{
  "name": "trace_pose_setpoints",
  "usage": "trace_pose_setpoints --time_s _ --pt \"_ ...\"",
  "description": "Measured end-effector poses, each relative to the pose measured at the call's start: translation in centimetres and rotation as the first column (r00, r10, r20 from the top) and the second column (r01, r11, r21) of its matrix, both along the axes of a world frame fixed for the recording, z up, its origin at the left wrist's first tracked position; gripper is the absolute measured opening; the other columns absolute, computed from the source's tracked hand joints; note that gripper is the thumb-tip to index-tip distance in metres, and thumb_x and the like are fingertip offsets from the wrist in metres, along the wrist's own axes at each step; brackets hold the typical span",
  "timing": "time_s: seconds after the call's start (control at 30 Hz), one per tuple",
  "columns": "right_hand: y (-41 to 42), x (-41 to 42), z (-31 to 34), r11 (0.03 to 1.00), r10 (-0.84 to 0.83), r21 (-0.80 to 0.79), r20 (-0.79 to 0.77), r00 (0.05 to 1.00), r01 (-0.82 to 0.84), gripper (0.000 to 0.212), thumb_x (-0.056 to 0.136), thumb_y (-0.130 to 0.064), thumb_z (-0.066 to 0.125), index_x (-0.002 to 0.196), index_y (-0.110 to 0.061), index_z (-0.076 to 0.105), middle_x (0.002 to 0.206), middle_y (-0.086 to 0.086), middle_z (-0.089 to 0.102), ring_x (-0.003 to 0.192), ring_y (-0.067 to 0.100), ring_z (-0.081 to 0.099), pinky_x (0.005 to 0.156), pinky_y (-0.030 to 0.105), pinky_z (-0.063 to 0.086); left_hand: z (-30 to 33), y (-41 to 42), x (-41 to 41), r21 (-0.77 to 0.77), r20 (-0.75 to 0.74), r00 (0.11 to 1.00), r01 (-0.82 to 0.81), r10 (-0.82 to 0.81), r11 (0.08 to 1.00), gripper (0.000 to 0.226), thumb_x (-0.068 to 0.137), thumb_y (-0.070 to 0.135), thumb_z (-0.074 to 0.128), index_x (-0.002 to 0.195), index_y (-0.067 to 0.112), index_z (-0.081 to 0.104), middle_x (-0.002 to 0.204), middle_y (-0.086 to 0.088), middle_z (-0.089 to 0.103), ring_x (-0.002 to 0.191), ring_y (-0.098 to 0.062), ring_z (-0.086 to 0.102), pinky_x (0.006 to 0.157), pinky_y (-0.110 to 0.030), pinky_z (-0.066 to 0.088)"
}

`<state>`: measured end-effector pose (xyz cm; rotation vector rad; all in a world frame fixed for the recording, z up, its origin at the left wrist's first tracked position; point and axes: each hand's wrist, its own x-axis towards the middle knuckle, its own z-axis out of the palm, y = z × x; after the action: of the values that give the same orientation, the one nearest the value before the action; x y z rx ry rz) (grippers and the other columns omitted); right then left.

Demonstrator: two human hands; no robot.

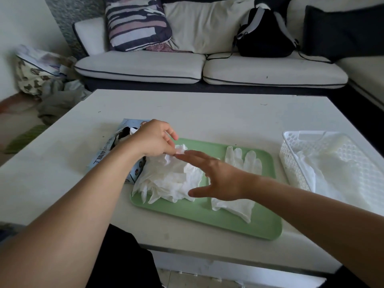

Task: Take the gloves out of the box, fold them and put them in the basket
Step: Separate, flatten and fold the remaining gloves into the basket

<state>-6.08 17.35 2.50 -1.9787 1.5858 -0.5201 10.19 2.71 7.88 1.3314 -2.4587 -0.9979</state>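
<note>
Gloves (170, 179) heaped on tray (268, 227).

Landmark: white table (207, 113).
Tray: green tray (239, 227) lay on table, near edge.
Sofa: white sofa (145, 67) stood behind table.
Backpack: black backpack (264, 36) sat on sofa.
Cushion: striped cushion (135, 21) leaned on sofa.

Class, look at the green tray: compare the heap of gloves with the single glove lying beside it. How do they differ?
The heap of gloves is crumpled and layered; the single glove lies flat, spread out. The left hand pinches the heap's top; the single glove lies partly under the open right hand. Both are white, on the tray.
</note>
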Motion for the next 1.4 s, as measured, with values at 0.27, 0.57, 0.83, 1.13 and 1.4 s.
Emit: trace_pose_setpoints --time_s 0.27,0.57,0.83,1.13,1.4 --pt "-1.7 2.0 -1.3 0.964 -0.253 0.160 0.295 0.921 0.213 0.089 0.083 -0.033 0.081 0.156 -0.035 0.029 0.152 -0.010 0.043 0.134 0.010 0.046 0.106 0.025 0.043 -0.1 -0.3 -0.5 -0.156 -0.302 0.952 0.006 -0.053 0.988 0.030 0.079 0.000 0.082 0.102 0.019 0.075 0.085 0.002 0.072 0.067 -0.012 0.061 0.072 -0.023 0.050" --pt "-1.9 -0.6 -0.6 0.849 -0.519 0.351 0.688 0.506 0.394 0.023 0.085 -0.001 0.074 0.108 -0.002 0.070 0.098 0.013 0.073 0.094 0.025 0.069 0.092 0.040 0.057 -1.1 -1.2 0.1 -0.309 0.036 0.994 0.113 -0.107 0.944 0.049 0.076 -0.016 0.057 0.101 0.023 0.073 0.090 0.015 0.065 0.091 -0.013 0.063 0.073 -0.030 0.053" --pt "-2.3 -2.1 0.3 0.761 -0.632 0.363 0.602 0.488 0.538 0.013 0.087 -0.006 0.074 0.097 0.003 0.073 0.091 0.013 0.073 0.084 0.027 0.072 0.072 0.028 0.061 -2.5 -1.8 0.6 -0.258 0.511 0.858 0.215 -0.056 0.942 0.043 0.084 -0.012 0.055 0.110 0.019 0.072 0.109 -0.002 0.059 0.093 -0.021 0.055 0.068 -0.028 0.043" --pt "2.0 -8.8 8.6 0.736 -0.473 -0.022 0.698 0.538 0.676 0.034 0.091 -0.033 0.071 0.088 0.000 0.072 0.086 0.015 0.067 0.079 0.025 0.058 0.075 0.039 0.044 -1.0 -0.9 -0.4 -0.343 0.565 0.824 0.279 -0.040 0.897 0.045 0.087 0.017 0.061 0.131 0.028 0.058 0.137 -0.003 0.035 0.134 -0.028 0.031 0.101 -0.040 0.042" --pt "4.7 -7.0 8.8 0.868 -0.398 0.227 0.851 0.343 0.442 0.024 0.091 -0.019 0.066 0.106 -0.001 0.061 0.081 0.014 0.063 0.069 0.023 0.062 0.062 0.030 0.057 0.9 9.1 -7.0 0.320 -0.526 0.822 0.430 -0.220 0.844 0.062 0.068 0.048 0.086 0.119 0.020 0.066 0.119 -0.001 0.072 0.113 -0.022 0.069 0.099 -0.040 0.056"
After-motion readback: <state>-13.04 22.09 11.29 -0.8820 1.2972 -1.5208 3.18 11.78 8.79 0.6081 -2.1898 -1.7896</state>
